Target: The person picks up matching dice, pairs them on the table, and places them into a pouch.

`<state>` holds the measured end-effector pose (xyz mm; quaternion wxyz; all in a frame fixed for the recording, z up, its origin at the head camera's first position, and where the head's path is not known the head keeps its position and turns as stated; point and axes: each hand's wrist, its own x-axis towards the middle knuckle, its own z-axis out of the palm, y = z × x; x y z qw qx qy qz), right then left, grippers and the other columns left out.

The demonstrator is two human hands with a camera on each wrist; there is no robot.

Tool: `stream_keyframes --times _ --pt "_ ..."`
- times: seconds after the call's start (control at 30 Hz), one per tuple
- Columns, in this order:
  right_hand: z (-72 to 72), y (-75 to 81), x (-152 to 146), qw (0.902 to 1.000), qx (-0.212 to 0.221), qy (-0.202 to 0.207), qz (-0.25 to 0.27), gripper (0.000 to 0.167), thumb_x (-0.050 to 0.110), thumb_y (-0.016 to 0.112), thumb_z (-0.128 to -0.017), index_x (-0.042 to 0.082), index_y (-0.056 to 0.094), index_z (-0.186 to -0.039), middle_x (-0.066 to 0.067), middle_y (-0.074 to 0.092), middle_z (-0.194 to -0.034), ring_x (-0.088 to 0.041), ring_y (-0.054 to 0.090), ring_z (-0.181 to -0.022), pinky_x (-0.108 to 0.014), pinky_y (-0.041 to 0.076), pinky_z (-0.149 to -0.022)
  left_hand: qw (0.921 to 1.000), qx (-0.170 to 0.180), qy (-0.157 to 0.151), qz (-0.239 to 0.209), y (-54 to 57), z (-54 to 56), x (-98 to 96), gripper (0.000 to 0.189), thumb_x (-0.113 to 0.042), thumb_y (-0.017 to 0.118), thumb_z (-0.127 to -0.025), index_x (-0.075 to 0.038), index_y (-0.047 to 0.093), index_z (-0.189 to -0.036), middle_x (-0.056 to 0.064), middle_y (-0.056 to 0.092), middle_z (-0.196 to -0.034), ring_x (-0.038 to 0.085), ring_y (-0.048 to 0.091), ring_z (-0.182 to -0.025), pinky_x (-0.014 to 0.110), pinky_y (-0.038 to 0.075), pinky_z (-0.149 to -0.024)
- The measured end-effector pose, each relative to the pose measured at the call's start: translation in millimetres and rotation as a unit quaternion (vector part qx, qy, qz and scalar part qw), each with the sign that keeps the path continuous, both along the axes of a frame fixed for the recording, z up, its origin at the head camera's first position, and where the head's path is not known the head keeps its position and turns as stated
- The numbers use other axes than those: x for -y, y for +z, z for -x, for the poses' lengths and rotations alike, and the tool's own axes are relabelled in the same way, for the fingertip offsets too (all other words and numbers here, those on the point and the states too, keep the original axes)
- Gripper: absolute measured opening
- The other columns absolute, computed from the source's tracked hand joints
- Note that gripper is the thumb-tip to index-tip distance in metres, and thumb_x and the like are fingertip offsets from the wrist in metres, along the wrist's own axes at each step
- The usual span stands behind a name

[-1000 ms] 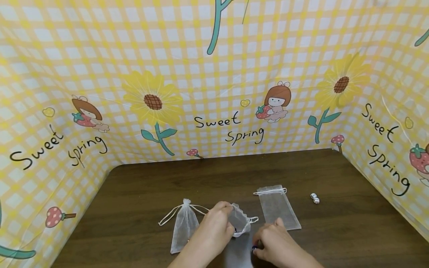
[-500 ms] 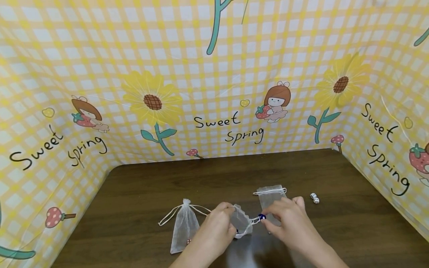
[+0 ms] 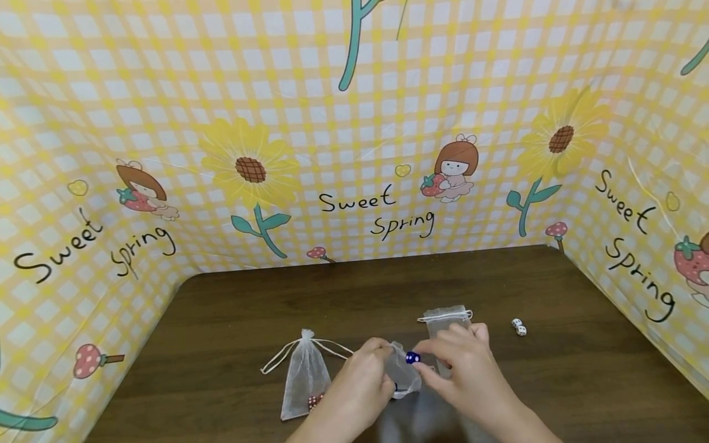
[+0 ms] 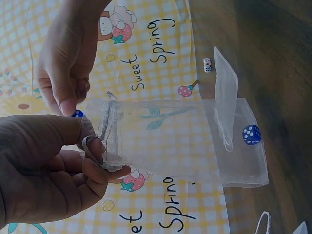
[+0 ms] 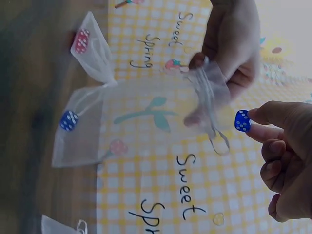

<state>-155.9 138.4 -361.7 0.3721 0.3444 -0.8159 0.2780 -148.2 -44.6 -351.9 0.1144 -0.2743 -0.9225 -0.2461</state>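
My left hand (image 3: 362, 381) grips a sheer white drawstring bag (image 4: 165, 136) near its mouth, with some fingers inside the opening. The bag hangs down, and one blue die (image 4: 252, 135) lies at its bottom. Between thumb and index finger, my right hand (image 3: 471, 372) pinches a second blue die (image 5: 242, 120) with white dots, right beside the bag's mouth. In the left wrist view, the left hand partly hides this die.
A cinched sheer bag (image 3: 303, 372) with red dice (image 3: 314, 402) in it lies left of my left hand. Behind my right hand lies a flat sheer bag (image 3: 445, 329). Two white dice (image 3: 519, 327) sit farther right on the dark wooden table (image 3: 365, 289). Patterned cloth surrounds the table.
My right hand has brought the blue die up from near the table's front, then leftward to the bag's mouth. My left hand keeps its grip on the bag, nearly in place.
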Motion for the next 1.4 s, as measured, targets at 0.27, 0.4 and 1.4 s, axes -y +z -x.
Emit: stream_keyframes --times 0.27,0.4,1.4 --pt "-2.4 -5.4 6.7 0.9996 0.006 -0.005 -0.027 0.018 0.019 0.077 -0.064 0.02 0.067 -0.08 0.018 0.055 -0.071 0.002 0.037 -0.063 -0.029 0.02 -0.068 1.0 -0.003 -0.008 0.004 -0.5 -0.8 -0.5 0.037 0.004 0.061 -0.064 0.005 0.065 -0.101 0.008 0.06 -0.101 0.018 0.061 -0.085 0.026 0.05 -0.07" --pt "-2.3 -6.1 7.0 0.9995 0.01 -0.006 -0.029 0.022 0.016 0.079 -0.061 0.019 0.067 -0.079 0.018 0.055 -0.071 0.001 0.038 -0.063 -0.029 0.02 -0.068 1.0 -0.004 -0.008 0.003 -0.7 -0.7 -0.5 0.037 0.004 0.061 -0.064 0.005 0.065 -0.1 0.007 0.06 -0.1 0.017 0.062 -0.084 0.025 0.05 -0.069" --pt "-5.5 -15.1 -18.6 0.9862 0.09 -0.023 -0.137 0.015 0.031 0.075 -0.069 0.024 0.068 -0.081 0.024 0.048 -0.069 0.002 0.038 -0.067 -0.03 0.019 -0.065 0.9994 -0.019 -0.029 -0.003 0.6 2.2 2.2 0.036 0.003 0.061 -0.068 0.006 0.064 -0.104 0.008 0.06 -0.105 0.017 0.06 -0.089 0.025 0.049 -0.074"
